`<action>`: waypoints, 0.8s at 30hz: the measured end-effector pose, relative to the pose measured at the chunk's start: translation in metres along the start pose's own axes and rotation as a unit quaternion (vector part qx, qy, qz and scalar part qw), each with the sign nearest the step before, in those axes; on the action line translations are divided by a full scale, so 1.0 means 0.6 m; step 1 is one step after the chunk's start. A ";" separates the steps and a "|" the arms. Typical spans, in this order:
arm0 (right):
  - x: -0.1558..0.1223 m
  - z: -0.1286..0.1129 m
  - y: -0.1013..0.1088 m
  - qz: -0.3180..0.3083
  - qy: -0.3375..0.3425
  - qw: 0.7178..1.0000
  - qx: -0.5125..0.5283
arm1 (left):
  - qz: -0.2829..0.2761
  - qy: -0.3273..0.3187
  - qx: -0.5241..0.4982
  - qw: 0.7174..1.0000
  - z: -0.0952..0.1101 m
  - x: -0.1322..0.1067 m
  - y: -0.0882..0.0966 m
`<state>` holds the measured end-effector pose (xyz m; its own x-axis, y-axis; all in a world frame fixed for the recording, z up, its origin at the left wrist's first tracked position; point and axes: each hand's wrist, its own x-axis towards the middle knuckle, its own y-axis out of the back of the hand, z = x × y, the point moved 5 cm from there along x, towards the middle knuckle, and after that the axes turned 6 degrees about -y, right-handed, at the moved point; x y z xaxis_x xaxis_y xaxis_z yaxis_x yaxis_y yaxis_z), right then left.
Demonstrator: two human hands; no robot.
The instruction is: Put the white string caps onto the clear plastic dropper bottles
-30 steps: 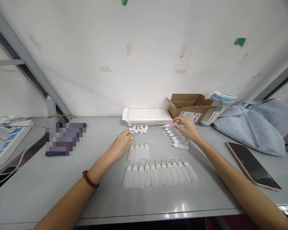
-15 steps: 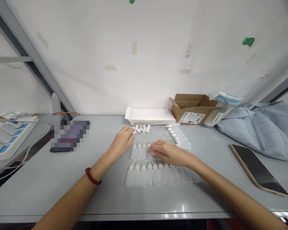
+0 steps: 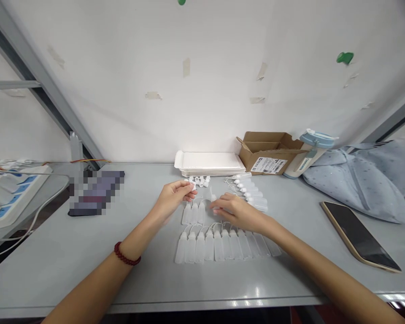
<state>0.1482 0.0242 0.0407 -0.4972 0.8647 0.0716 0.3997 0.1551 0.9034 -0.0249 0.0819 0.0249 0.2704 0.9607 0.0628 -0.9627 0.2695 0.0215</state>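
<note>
In the head view my left hand (image 3: pixel 175 195) is closed in a pinch on a small white cap (image 3: pixel 193 186). It is just left of a little pile of white caps (image 3: pixel 202 181). Between the fingers of my right hand (image 3: pixel 234 208) is a translucent plastic squeeze bottle (image 3: pixel 213 199), its top showing and its lower part mostly hidden by the fingers. Left of that hand stand out three similar bottles (image 3: pixel 194 213) lying side by side. Nearer me, a longer row of bottles (image 3: pixel 219 246) lies with thin looped straps at the tops, its right end partly behind my right arm.
More bottles (image 3: pixel 251 191) lie in a column at the right. Behind them are stacked white flat boxes (image 3: pixel 211 163), an open cardboard box (image 3: pixel 268 157) and a tilted cup (image 3: pixel 308 153). A phone (image 3: pixel 359 236) and blue bag (image 3: pixel 354 184) lie right; a power strip (image 3: pixel 18 193) is left.
My left hand has come away from the cap pile to the right with a cap. My right hand has lifted a bottle from the end of the short row.
</note>
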 end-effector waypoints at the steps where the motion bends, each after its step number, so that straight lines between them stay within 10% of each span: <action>1: -0.003 -0.002 0.006 0.025 0.006 1.000 0.000 | -0.013 0.011 -0.036 0.999 0.001 -0.004 -0.006; 7: -0.022 -0.021 0.022 0.094 0.044 0.994 0.041 | -0.066 0.021 -0.079 0.994 0.010 -0.025 -0.042; 24: -0.026 -0.026 0.021 0.001 0.006 0.976 0.219 | -0.099 -0.037 0.049 0.993 0.027 -0.036 -0.061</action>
<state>0.1489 0.0050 0.0573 -0.5038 0.8601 0.0796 0.6904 0.3456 0.6355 0.0048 0.0503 0.0390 0.4574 0.8811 0.1206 -0.8866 0.4413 0.1385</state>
